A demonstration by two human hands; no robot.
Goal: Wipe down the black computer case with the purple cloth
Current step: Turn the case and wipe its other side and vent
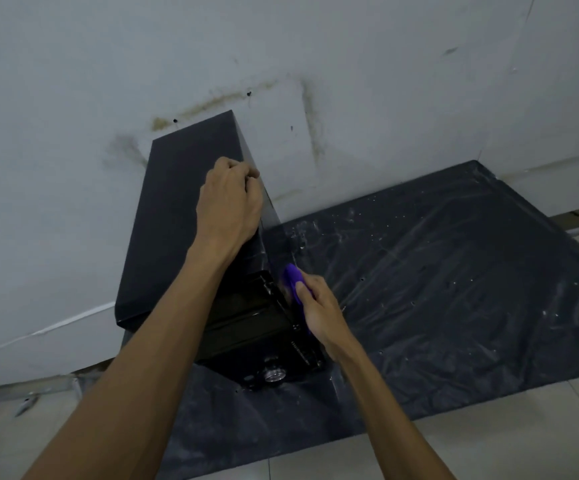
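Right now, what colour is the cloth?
Purple; the cloth shows best in the head view.

Matt-topped, glossy-sided black case (184,216); crinkled shiny plastic sheet (437,289).

1 head view, down (close) onto case (177,220)

Count so far: one black computer case (184,202). One purple cloth (293,282). Two hands: one left hand (229,202), one right hand (319,310). One black plastic sheet (454,289) on the floor. One shiny round knob (274,374) on the near end of the case; possibly a second, smaller round part beside it, too dark to confirm. One wall (350,64), with two small dark holes (249,94) and one dark speck (291,128) that may be a third. Floor tiles (489,438): a few seams show, total not countable.
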